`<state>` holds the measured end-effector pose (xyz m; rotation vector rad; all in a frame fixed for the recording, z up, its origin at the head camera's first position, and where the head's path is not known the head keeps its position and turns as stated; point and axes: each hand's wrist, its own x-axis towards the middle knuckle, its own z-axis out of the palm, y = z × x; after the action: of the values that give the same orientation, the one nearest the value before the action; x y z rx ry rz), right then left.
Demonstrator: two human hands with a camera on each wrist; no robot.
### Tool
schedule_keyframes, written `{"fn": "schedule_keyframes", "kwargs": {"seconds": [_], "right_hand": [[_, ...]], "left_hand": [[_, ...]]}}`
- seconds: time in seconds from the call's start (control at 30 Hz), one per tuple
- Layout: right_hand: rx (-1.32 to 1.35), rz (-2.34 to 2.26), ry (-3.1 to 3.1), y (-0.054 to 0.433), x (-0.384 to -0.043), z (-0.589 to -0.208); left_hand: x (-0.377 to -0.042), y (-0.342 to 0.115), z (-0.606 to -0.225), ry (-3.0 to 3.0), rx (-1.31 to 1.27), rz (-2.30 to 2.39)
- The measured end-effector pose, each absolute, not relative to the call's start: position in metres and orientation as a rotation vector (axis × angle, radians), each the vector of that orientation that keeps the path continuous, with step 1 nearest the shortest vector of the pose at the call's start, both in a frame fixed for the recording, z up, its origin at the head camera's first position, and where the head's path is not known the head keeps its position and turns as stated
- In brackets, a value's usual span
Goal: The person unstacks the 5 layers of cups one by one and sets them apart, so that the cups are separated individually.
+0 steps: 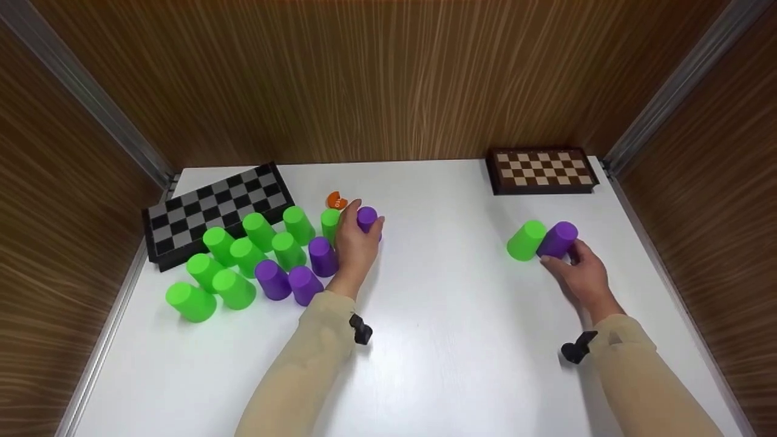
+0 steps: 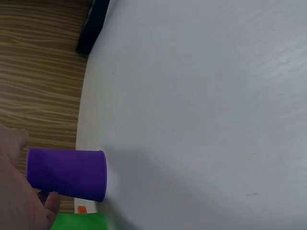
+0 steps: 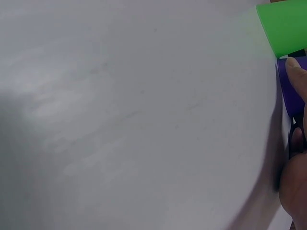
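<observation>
My left hand (image 1: pixel 357 244) has its thumb and fingers around an upturned purple cup (image 1: pixel 367 217) at the right end of the cup group. In the left wrist view, that purple cup (image 2: pixel 67 173) lies between the fingers and thumb, with a green cup (image 2: pixel 80 222) close by. On the right of the table, my right hand (image 1: pixel 587 278) grips another upturned purple cup (image 1: pixel 558 239) low down. This cup stands right beside a green cup (image 1: pixel 526 241). The right wrist view shows the thumb on the purple cup (image 3: pixel 288 91), next to the green cup (image 3: pixel 283 28).
Several green cups (image 1: pixel 234 289) and a few purple cups (image 1: pixel 273 280) stand upside down at the left. Behind them lies a black-and-grey chessboard (image 1: pixel 218 206). A small orange piece (image 1: pixel 335 200) sits farther back. A brown chessboard (image 1: pixel 543 170) is at the back right, before the wooden wall (image 1: pixel 388 79).
</observation>
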<state>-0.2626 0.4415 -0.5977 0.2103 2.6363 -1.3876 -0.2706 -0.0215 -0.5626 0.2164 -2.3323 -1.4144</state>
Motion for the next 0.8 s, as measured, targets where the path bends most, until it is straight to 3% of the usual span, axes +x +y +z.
{"fn": "schedule_keyframes", "kwargs": {"seconds": [0.4,0.8], "right_hand": [[0.218,-1.364,2.665,0.44,-0.262,-0.597],[0.231,-1.389,2.663,0.438,-0.262,-0.598]], "left_hand": [[-0.269,0.005,-0.521,-2.199,0.011,-1.303],[-0.29,0.097,-0.51,-2.374,-0.328,-1.618]]}}
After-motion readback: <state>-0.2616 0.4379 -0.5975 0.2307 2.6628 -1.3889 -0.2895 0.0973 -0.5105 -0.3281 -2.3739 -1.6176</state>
